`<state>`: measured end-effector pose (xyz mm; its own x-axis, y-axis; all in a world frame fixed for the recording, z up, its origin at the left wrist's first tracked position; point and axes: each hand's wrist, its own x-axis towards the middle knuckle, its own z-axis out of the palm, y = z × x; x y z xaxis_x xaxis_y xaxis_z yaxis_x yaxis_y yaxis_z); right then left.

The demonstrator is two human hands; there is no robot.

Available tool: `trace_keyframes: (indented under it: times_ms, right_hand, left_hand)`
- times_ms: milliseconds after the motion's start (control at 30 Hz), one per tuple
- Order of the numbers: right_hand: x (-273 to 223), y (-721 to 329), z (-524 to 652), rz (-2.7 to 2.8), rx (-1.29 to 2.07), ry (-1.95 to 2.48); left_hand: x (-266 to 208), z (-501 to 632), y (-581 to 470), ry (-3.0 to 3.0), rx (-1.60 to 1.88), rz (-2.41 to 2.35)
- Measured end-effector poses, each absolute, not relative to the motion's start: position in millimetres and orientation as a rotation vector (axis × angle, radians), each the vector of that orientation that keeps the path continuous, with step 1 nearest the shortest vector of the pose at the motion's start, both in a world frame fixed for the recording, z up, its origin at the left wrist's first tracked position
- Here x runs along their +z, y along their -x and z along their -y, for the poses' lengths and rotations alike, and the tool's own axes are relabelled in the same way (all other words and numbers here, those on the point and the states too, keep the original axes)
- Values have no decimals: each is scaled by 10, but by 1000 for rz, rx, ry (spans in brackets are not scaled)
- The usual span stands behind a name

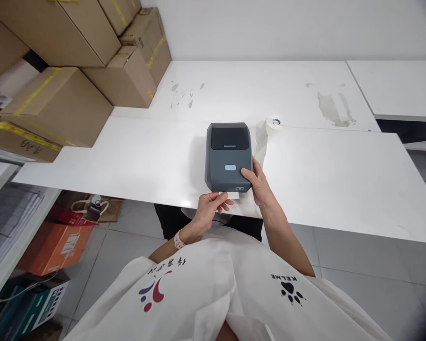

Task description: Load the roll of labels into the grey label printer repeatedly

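Observation:
A dark grey label printer [228, 158] stands near the front edge of the white table. From its front slot a short piece of white label paper [233, 195] sticks out. My left hand [213, 207] pinches that paper between thumb and fingertips, just below the printer's front. My right hand [258, 183] grips the printer's right front side, its thumb on top and its fingers partly hidden along the side. Behind and to the right lies a roll of white label paper [272, 124], and a loose strip runs from it toward the printer.
Several cardboard boxes [62, 104] are stacked at the table's left end. The white table [326, 180] has worn patches near the wall. Below left, an orange box [55, 241] stands on the floor beside a white shelf. A gap with a lower shelf lies at the far right.

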<state>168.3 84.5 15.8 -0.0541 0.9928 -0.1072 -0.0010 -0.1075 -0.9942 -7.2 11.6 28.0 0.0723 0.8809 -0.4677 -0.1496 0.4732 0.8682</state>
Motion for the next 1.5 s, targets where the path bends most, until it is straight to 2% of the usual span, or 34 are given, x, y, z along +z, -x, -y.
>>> trace_keyframes:
  times_ms: [200, 367, 533, 800, 1000, 1167, 1300, 1500]
  right_hand:
    - [469, -1632, -683, 1767, 415, 1306]
    - [566, -1490, -630, 2109, 197, 1239]
    - [529, -1471, -607, 2109, 224, 1236]
    - [345, -1685, -471, 1446, 729, 1301]
    - [664, -1723, -989, 1508, 661, 1231]
    - [920, -1696, -1654, 1622, 612, 1089]
    - [1011, -1605, -1869, 1808, 302, 1152]
    - [976, -1287, -2024, 2947, 169, 1391]
  left_hand:
    - [201, -145, 256, -1088, 810, -1261]
    - [168, -147, 611, -1129, 722, -1268]
    - [308, -241, 744, -1166, 1204, -1615]
    - [610, -359, 415, -1269, 1220, -1246]
    - [839, -906, 487, -1318, 1442, -1094]
    - [653, -1371, 482, -1354, 1276, -1315]
    - [458, -1412, 398, -1471, 921, -1626]
    - [494, -1443, 426, -1577, 657, -1808]
